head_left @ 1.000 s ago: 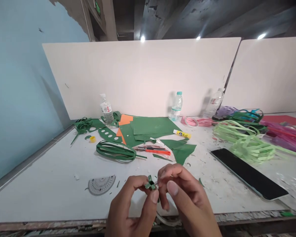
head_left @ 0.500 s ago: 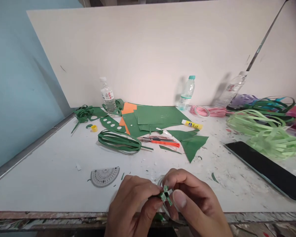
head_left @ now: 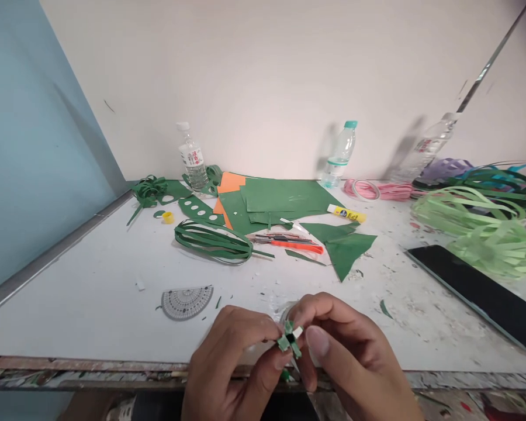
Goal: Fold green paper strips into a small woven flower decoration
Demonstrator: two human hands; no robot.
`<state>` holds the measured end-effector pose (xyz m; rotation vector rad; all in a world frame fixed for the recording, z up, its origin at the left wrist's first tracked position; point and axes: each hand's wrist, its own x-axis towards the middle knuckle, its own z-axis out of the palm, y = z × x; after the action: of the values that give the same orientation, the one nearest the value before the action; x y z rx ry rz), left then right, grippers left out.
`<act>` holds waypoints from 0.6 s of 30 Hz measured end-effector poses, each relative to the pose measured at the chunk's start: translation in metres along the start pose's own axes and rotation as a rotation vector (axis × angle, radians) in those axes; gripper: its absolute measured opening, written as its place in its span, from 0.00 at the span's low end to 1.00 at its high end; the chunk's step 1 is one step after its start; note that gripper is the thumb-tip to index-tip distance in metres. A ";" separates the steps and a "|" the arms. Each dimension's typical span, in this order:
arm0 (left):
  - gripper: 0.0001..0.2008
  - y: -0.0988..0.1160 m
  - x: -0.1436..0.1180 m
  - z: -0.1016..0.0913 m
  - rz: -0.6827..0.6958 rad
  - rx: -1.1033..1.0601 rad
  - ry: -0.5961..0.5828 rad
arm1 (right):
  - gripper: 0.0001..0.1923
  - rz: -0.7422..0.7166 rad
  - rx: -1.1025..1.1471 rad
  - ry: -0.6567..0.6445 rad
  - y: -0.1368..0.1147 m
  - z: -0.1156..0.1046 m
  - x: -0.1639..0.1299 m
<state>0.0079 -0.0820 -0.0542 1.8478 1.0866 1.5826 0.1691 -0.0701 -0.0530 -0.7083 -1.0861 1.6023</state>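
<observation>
Both my hands meet at the table's front edge, pinching one small folded green paper piece [head_left: 289, 341] between their fingertips. My left hand [head_left: 234, 365] grips it from the left with thumb and fingers. My right hand [head_left: 346, 354] holds it from the right, thumb forward. A thin pale strip curls under my right fingers. On the white table [head_left: 92, 304] beyond lie a bundle of dark green paper strips [head_left: 213, 241], green paper sheets [head_left: 280, 202], a red utility knife [head_left: 289, 241] and a yellow glue stick [head_left: 346, 214].
A clear protractor [head_left: 186, 301] lies left of my hands. Two water bottles [head_left: 191, 159] [head_left: 341, 155] stand by the white back board, a third [head_left: 425, 149] farther right. A black tablet [head_left: 477, 292] and light green strips [head_left: 477, 228] lie at the right. Pink strips [head_left: 368, 190] lie behind.
The camera has tilted down and the view shifted, so the ceiling is gone. My hands stayed together on the green piece, turning it slightly between the fingertips.
</observation>
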 end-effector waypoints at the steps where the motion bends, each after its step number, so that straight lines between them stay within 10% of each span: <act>1: 0.07 0.000 -0.001 0.000 -0.013 -0.005 -0.008 | 0.08 -0.002 0.002 0.001 0.002 -0.001 0.000; 18: 0.05 0.006 -0.002 -0.002 -0.068 0.037 -0.135 | 0.13 0.066 0.067 0.133 -0.005 0.008 -0.003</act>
<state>0.0072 -0.0874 -0.0508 1.8916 1.1121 1.3869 0.1654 -0.0753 -0.0456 -0.8011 -0.9170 1.6153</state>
